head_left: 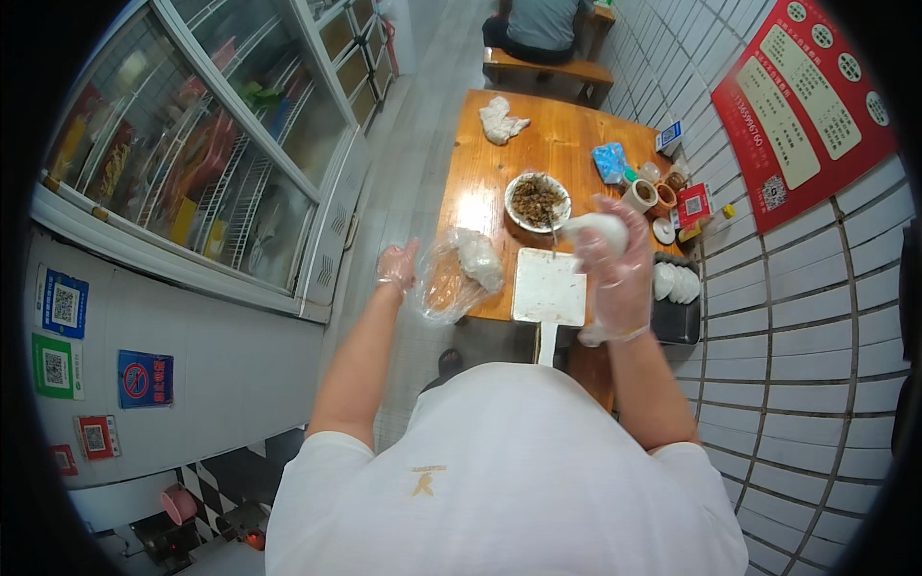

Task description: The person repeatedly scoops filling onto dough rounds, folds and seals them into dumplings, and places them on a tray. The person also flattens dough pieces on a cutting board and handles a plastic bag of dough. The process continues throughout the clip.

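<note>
My right hand (619, 278), in a clear plastic glove, is raised over the right side of a white square board (548, 288) with a handle. Its fingers are closed round a smooth white lump that looks like dough (603, 230). A white bowl of brown, chopped filling (538, 202) stands just beyond the board, with a thin utensil in it. My left hand (396, 267), also gloved, is off the table's left edge with its fingers curled; whether anything is in them is hidden. Beside it a clear plastic bag (444, 283) lies round a white dough-like mass (480, 261).
White rounds fill part of a black tray (677, 322) at the right. Jars (641, 196), a blue packet (610, 163) and a crumpled white bag (501, 121) are farther back on the wooden table (567, 125). A glass-door fridge (221, 144) stands left; a person (541, 24) sits beyond.
</note>
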`<state>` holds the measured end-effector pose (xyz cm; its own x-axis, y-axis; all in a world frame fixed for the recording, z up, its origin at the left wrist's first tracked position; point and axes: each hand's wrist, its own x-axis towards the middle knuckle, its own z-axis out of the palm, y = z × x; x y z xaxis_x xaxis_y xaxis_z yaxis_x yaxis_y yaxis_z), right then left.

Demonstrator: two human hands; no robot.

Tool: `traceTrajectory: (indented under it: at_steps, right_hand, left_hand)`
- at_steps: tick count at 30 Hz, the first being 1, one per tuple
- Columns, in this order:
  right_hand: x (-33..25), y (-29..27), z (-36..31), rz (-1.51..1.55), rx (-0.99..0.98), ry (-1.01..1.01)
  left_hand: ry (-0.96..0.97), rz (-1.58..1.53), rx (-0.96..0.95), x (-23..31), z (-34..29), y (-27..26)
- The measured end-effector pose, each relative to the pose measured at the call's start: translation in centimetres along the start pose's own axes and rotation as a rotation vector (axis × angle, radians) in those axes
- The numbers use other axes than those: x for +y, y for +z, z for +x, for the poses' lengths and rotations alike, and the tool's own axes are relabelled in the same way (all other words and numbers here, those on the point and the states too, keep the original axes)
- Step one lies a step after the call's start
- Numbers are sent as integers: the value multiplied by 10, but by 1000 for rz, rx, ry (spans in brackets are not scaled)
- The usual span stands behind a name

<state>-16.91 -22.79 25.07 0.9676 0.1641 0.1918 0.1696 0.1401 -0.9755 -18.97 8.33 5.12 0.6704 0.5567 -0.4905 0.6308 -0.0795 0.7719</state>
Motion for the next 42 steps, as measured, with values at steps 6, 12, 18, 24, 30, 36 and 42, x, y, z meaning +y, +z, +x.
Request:
traceTrajectory:
  at_steps: [6,12,18,24,30,36,42]
  right_hand:
    - [41,-21,-3,515,-52,520]
    - [74,-7,-40,392,76,663]
    - [68,13,-57,-76,128,514]
    - [55,81,-51,-848,-4,-545]
    - [59,50,-32,-991,-32,-391]
    - [40,49,-60,-888,-253,-715]
    - [67,8,-50,-1135,-69,-361]
  left_hand:
    - [-283,-652,-421,-90,52,97]
    - [-311,-836,-619,-76,90,146]
    - [95,-418,-416,2,-8,102]
    - [22,-1085,-1246,91,-125,78]
    - [-290,-1249,-1098,100,-158,61]
    - [157,-1160,-1241,92,-170,84]
    - [-177,-1260,-1091,67,-183,104]
